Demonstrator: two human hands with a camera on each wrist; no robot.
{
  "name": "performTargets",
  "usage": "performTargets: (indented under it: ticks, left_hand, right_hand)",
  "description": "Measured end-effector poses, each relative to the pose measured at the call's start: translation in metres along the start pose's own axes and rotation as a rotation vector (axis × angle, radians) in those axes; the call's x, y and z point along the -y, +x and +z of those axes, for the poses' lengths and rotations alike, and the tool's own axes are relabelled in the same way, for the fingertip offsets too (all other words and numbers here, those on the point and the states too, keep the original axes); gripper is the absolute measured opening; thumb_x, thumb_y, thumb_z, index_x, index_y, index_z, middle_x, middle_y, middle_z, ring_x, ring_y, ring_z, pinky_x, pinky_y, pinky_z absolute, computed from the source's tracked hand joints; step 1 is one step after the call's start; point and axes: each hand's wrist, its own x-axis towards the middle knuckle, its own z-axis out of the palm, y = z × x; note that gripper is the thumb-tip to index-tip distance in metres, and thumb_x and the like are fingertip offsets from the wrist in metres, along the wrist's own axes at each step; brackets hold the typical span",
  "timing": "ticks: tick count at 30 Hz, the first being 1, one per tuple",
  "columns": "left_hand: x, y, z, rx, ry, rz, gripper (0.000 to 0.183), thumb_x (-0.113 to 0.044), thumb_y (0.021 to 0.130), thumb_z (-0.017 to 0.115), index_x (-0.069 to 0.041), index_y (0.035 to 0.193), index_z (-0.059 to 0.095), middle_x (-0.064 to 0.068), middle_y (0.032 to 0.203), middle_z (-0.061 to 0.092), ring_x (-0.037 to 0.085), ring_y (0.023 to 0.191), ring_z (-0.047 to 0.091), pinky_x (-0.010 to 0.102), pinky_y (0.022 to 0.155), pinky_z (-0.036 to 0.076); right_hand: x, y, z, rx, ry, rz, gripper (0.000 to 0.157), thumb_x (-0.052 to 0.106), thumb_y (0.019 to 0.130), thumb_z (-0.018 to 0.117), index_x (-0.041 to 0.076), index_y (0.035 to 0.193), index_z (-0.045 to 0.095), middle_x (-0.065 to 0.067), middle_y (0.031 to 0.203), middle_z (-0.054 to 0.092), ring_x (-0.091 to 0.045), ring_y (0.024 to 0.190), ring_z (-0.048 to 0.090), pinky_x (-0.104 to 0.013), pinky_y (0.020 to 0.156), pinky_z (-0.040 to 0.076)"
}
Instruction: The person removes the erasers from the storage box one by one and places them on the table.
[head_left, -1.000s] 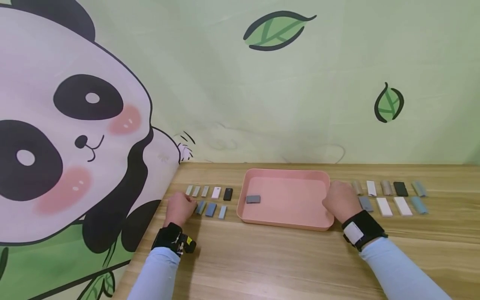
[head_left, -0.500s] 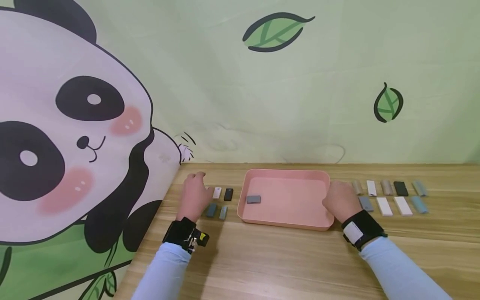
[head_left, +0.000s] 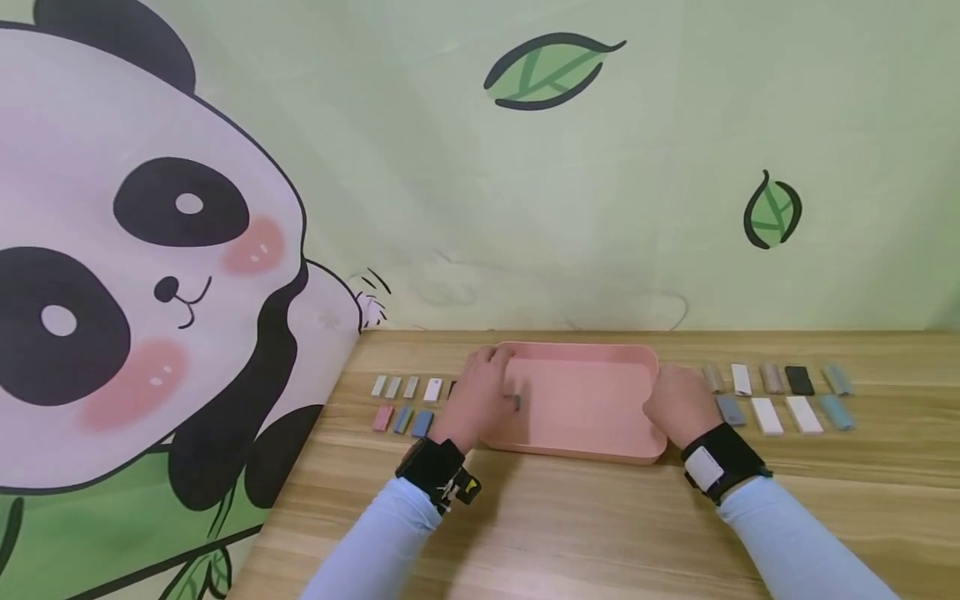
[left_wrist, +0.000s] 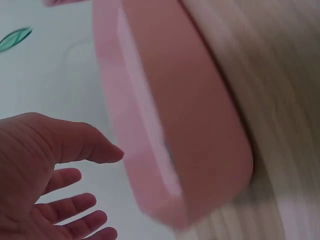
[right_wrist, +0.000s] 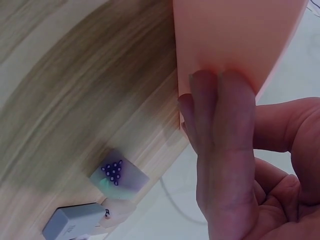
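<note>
A shallow pink tray (head_left: 581, 400) stands on the wooden table. My left hand (head_left: 480, 396) is over its left end, and in the left wrist view that hand (left_wrist: 30, 175) has thumb and fingers spread beside the tray wall with nothing between them. A small dark grey block (head_left: 517, 402) in the tray is mostly hidden by this hand. My right hand (head_left: 681, 404) grips the right end; in the right wrist view its fingers (right_wrist: 232, 125) press on the outer wall and the thumb tip is hidden behind them.
Left of the tray lie two rows of small flat blocks, among them a red block (head_left: 382, 418) and a white block (head_left: 432, 389). Two more rows, with a black block (head_left: 799, 380), lie to the right. A panda-print cloth (head_left: 600, 233) hangs behind the table.
My left hand has moved right, from the left rows over to the tray. A red block now shows where that hand was at first. The right hand stays at the tray's end.
</note>
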Motion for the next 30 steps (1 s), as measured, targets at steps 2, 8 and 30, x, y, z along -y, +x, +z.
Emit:
performTargets:
  ticks: [2, 8, 30]
  left_hand:
    - [-0.005, 0.002, 0.008, 0.018, 0.025, 0.052, 0.054, -0.014, 0.082, 0.066, -0.009, 0.132, 0.047, 0.012, 0.133, 0.046, 0.028, 0.123, 0.044, 0.040, 0.101, 0.041]
    - [-0.009, 0.005, 0.027, 0.099, 0.152, 0.125, 0.041, -0.020, 0.087, 0.057, -0.006, 0.125, 0.049, 0.012, 0.123, 0.051, 0.025, 0.117, 0.046, 0.034, 0.100, 0.041]
    - [-0.011, 0.000, 0.036, 0.223, 0.234, -0.033, 0.013, -0.015, 0.088, 0.053, -0.006, 0.096, 0.057, 0.007, 0.085, 0.058, 0.019, 0.078, 0.055, 0.035, 0.069, 0.050]
  right_hand:
    - [0.000, 0.000, 0.001, 0.001, 0.002, -0.001, 0.016, 0.004, 0.078, 0.054, 0.004, 0.062, 0.057, -0.006, 0.056, 0.052, -0.021, 0.052, 0.053, -0.027, 0.047, 0.037]
    - [0.000, 0.001, 0.003, 0.010, -0.006, 0.004, 0.015, 0.005, 0.078, 0.056, 0.003, 0.063, 0.058, -0.007, 0.057, 0.054, -0.021, 0.053, 0.053, -0.027, 0.048, 0.037]
    - [0.000, -0.001, -0.001, -0.008, -0.009, -0.016, 0.015, 0.004, 0.077, 0.055, 0.003, 0.063, 0.058, -0.007, 0.057, 0.054, -0.021, 0.053, 0.053, -0.027, 0.047, 0.037]
